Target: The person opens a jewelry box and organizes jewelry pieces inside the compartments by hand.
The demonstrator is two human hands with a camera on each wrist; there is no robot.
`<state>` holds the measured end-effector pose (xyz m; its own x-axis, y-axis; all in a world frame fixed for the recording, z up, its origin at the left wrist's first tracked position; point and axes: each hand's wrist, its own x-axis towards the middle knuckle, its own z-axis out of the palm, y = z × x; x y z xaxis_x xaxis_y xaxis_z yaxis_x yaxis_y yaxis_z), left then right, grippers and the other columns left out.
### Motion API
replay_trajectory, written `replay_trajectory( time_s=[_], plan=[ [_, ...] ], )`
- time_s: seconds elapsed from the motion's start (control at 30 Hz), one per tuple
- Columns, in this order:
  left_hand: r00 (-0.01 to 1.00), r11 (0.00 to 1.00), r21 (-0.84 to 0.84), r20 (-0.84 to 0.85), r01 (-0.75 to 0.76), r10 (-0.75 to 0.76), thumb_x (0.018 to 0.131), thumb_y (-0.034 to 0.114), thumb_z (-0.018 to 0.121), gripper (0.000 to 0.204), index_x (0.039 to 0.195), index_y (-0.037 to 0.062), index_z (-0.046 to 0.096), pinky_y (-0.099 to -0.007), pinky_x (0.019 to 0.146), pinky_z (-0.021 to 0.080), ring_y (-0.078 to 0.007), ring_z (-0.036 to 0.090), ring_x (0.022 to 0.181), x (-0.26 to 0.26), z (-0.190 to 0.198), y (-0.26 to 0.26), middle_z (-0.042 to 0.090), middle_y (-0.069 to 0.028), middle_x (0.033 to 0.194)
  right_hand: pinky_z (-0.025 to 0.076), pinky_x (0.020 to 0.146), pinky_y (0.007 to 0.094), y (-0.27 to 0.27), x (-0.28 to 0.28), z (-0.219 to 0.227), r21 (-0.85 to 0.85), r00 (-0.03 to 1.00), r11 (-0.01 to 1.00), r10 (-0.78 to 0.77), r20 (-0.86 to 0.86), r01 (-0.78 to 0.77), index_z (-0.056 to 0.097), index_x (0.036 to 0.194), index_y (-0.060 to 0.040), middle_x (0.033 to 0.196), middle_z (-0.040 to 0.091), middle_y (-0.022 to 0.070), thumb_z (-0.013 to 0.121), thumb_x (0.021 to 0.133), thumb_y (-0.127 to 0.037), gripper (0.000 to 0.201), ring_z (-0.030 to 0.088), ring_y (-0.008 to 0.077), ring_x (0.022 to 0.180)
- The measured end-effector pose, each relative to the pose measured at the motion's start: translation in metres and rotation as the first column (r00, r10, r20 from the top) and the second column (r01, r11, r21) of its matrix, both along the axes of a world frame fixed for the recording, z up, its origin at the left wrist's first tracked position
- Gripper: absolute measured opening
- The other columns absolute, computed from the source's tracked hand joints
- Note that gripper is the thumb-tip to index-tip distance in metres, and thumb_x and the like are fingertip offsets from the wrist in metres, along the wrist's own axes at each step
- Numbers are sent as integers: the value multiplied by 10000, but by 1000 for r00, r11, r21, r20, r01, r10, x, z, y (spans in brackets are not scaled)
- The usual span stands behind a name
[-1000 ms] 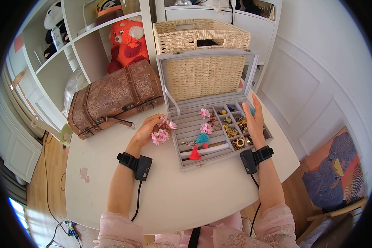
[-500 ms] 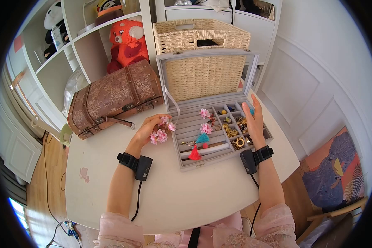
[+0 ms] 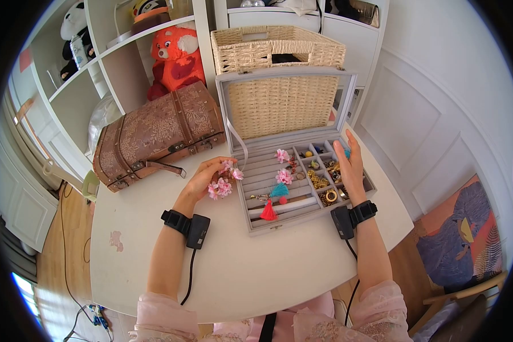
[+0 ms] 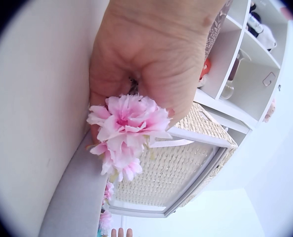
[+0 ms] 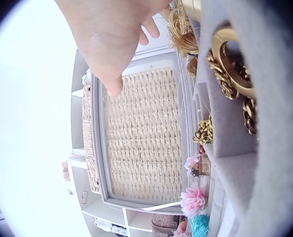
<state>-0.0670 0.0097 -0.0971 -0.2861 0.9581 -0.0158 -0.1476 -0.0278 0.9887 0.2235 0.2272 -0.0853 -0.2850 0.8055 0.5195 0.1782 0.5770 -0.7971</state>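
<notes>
Pink flowers (image 3: 220, 188) hang from my left hand (image 3: 201, 180), which grips them beside the left edge of a grey jewelry box (image 3: 253, 229) with its lid raised. In the left wrist view the flower cluster (image 4: 129, 123) sticks out from between the curled fingers and thumb. My right hand (image 3: 352, 171) is over the box's right compartments, fingers straight, holding nothing. Inside the box lie two pink flowers (image 3: 284, 176), a teal tassel (image 3: 279, 190), a red tassel (image 3: 268, 211) and gold chains (image 3: 318, 180). The right wrist view shows a gold ring-shaped piece (image 5: 229, 59) close by.
A brown patterned case (image 3: 154, 134) stands left of the box on the white table (image 3: 239, 279). Behind the raised lid is a woven basket (image 3: 245, 57). White shelves (image 3: 125, 43) with a red plush toy (image 3: 176, 57) stand at the back left.
The flowers in my left hand have shifted slightly. My right hand has stayed over the box.
</notes>
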Motion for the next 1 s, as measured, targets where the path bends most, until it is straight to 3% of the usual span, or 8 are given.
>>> replay_trajectory(
  time_s=[1.0],
  plan=[
    [999, 1000, -9, -17, 29, -30, 947, 147, 496, 266, 1134, -24, 573, -294, 772, 545, -178, 646, 865, -3, -3, 1, 637, -102, 995, 304, 1068, 423, 0, 0, 0, -20, 999, 999, 41, 22, -41, 402, 1366, -11, 1384, 391, 210, 567, 894, -456, 670, 369, 324, 1304]
  ],
)
